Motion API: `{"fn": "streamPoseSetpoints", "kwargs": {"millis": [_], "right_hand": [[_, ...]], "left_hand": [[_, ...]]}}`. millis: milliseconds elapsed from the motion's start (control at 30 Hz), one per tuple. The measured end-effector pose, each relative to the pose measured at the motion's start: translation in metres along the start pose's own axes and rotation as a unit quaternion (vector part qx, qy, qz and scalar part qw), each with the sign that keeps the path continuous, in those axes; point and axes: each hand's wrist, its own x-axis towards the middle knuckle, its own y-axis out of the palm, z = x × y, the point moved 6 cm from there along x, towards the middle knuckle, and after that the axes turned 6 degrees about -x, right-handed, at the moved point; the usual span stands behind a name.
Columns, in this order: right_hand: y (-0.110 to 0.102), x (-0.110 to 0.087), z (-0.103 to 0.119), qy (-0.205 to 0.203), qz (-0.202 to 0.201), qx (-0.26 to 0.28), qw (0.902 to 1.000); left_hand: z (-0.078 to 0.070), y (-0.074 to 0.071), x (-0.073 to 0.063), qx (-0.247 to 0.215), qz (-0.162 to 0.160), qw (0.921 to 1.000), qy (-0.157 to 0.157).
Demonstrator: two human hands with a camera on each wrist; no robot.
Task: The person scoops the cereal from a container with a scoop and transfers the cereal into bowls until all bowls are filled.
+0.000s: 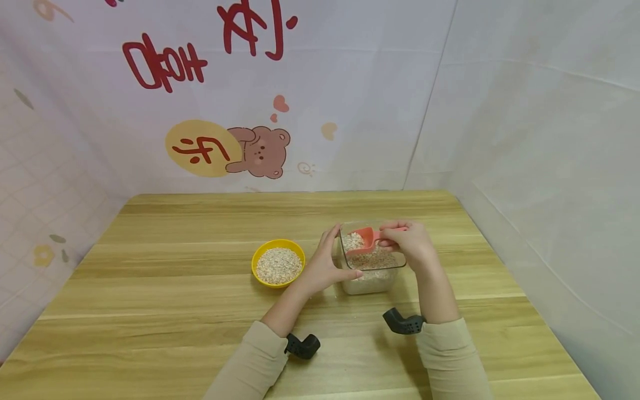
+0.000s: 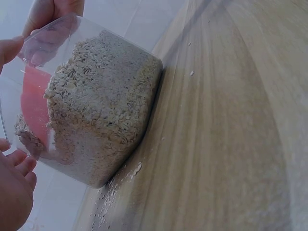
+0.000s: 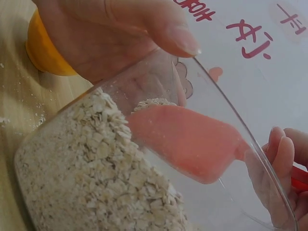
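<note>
A clear square container [image 1: 370,282] stands on the table, part filled with oat flakes [image 3: 106,173]. My left hand [image 1: 322,268] holds it by its left side, thumb along the front rim and fingers toward the back corner. My right hand [image 1: 409,243] grips the handle of a coral-pink scoop [image 1: 367,239] at the container's right side. Inside the container's upper part, the scoop's bowl carries a heap of oat flakes and points left. In the right wrist view, the pink bowl [image 3: 187,139] shows through the clear wall, above the sloping oats.
Left of the container is a yellow bowl [image 1: 254,271] filled with oat flakes. Stray flakes [image 2: 110,202] lie on the wooden table [image 1: 165,311] beside the container. A printed white cloth [image 1: 340,83] hangs behind the table, and a pale curtain [image 1: 545,166] stands along its right.
</note>
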Motion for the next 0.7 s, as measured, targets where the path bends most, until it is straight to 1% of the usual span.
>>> {"fn": "streamPoseSetpoints", "kwargs": {"millis": [300,500,700], "right_hand": [[-0.0026,0.0008,-0.0024,0.005,0.01,0.031,0.9994],[-0.0056,0.001,-0.0048,0.008,0.013,0.04,0.9991],[-0.0097,0.0024,-0.0079,0.007,0.02,0.067,0.9976]], "left_hand": [[0.0005,0.0001,-0.0004,-0.003,-0.001,1.0,0.002],[0.0006,0.0005,-0.0007,-0.004,0.001,1.0,0.007],[0.0007,-0.0005,-0.0006,0.001,0.004,1.0,0.008]]}}
